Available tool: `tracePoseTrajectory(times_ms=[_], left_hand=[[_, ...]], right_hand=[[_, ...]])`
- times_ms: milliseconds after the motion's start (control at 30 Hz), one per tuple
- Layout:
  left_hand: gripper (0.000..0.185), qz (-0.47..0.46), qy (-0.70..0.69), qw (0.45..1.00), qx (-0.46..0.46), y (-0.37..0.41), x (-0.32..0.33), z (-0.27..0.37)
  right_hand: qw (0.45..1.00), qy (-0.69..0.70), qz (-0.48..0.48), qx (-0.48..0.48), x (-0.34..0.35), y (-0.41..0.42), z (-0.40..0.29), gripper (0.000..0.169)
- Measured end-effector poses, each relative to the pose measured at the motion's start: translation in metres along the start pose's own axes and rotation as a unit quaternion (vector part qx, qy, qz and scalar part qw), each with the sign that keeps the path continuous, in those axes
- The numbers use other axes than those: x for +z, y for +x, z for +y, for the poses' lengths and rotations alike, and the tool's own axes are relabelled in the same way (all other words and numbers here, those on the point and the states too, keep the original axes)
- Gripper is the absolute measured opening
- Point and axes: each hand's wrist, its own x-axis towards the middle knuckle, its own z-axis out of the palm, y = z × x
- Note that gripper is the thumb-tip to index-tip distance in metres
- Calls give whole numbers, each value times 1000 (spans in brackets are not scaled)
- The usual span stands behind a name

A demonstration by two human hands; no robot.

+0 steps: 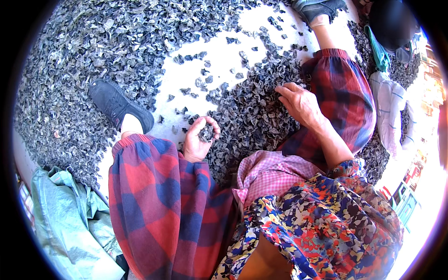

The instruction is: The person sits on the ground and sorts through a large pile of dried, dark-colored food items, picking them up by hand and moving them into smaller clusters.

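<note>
Dark, curled dried pieces, which look like dried wood ear fungus, lie in a heap (255, 108) between my legs on a white sheet (196, 73). My left hand (202, 138) is at the left edge of this heap, palm up, its fingers and thumb curled around a small clump of the dried pieces (207, 133). My right hand (297, 101) reaches over the heap's right side beside my right knee, back of the hand up and fingers bent. Its fingertips are at the pieces; whether they pinch any cannot be told.
A far larger spread of the same pieces (87, 52) covers the left and top. My shoes (119, 101) rest on the sheet and pieces. Green woven plastic sacking (63, 217) lies lower left. A white striped cloth (388, 108) and a green cloth (379, 52) lie at right.
</note>
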Motion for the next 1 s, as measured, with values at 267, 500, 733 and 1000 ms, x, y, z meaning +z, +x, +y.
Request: tracePoseTrajectory(times_ms=[267,500,733,1000], left_hand=[[14,54,42,998,3,-10,9,7],[20,19,18,1000,4,-6,1,4],[19,69,19,997,-7,-9,4,5],[10,54,34,998,4,-1,1,1]], right_hand=[[979,-53,113,-159,7,124,-12,27],[993,-22,90,-78,2,273,-49,61],[985,-158,41,-58,69,229,-37,62],[986,-127,-39,-99,44,67,6,49]])
